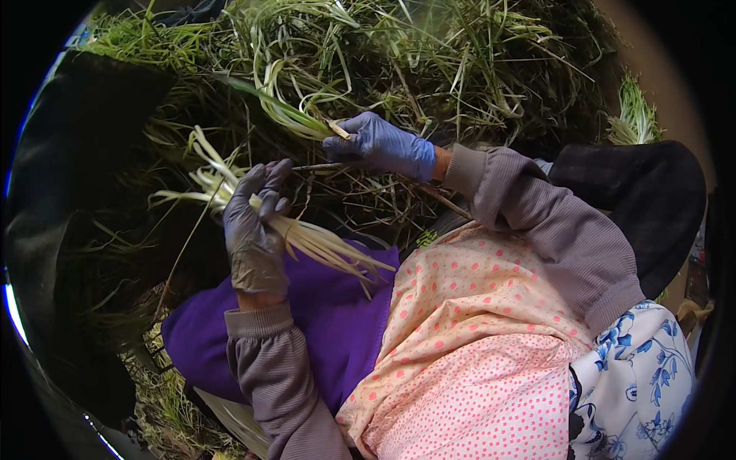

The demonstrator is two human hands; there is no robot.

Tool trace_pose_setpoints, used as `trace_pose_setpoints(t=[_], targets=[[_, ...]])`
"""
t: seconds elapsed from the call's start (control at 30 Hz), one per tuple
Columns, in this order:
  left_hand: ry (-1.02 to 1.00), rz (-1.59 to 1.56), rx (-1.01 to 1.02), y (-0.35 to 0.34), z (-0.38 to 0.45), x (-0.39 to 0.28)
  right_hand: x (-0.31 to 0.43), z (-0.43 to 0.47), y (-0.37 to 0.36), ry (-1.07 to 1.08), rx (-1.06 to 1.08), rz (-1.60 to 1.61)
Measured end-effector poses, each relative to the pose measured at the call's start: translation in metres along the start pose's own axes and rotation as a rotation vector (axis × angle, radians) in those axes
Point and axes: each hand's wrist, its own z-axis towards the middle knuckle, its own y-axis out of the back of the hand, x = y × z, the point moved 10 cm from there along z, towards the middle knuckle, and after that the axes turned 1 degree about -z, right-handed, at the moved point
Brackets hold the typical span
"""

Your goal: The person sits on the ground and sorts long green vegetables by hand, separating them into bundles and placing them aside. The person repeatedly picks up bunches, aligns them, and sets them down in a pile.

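Observation:
My left hand [256,230], in a stained bluish glove, is closed around a bundle of pale plant stems [313,238]. Their whiter ends fan out to the upper left, and the rest reach down over purple cloth. To its upper right is my right hand [379,144], in a blue-violet glove, with its fingers pinched together. Long green leaves with a pale base [296,122] extend from its fingertips to the upper left. A short tan stalk piece [339,130] shows at these fingertips. A thin pale strand crosses below the fingers; whether the hand grips it is unclear.
A large heap of green leaves and dry stalks [402,75] spreads before me. Black sheeting [75,144] hangs at the left. A separate green bunch [635,115] lies at the upper right. Purple cloth [339,310] and patterned fabric [477,345] cover my lap.

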Motion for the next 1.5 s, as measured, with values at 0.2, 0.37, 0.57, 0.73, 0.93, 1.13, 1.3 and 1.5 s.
trace_pose_setpoints(t=[0.2, 0.37, 0.57, 0.73, 0.93, 1.13, 1.3, 1.5], targets=[[-0.041, -0.115, 0.089, -0.001, 0.009, 0.008, 0.038, -0.007, -0.039, -0.076, 0.163, 0.152], [0.053, -0.182, 0.142, 0.003, 0.013, 0.018, 0.042, -0.019, -0.048, -0.084, 0.228, 0.134], [-0.103, 0.091, 0.267, -0.011, 0.010, 0.005, 0.060, -0.008, -0.039, 0.110, 0.049, -0.710], [-0.096, 0.011, 0.217, -0.017, 0.008, 0.006, 0.071, 0.002, -0.019, 0.147, -0.221, -0.587], [-0.133, -0.020, 0.307, -0.028, 0.005, 0.003, 0.035, 0.014, -0.001, -0.248, -0.167, -0.295], [-0.175, -0.002, 0.328, -0.035, 0.001, 0.005, 0.035, 0.023, -0.015, -0.299, -0.257, 0.454], [-0.277, -0.093, 0.268, -0.027, 0.003, -0.018, 0.040, 0.019, -0.006, -0.294, -0.144, 1.497], [-0.423, -0.175, 0.208, 0.021, 0.009, -0.077, 0.007, 0.008, 0.120, -0.276, -0.207, 1.075]])
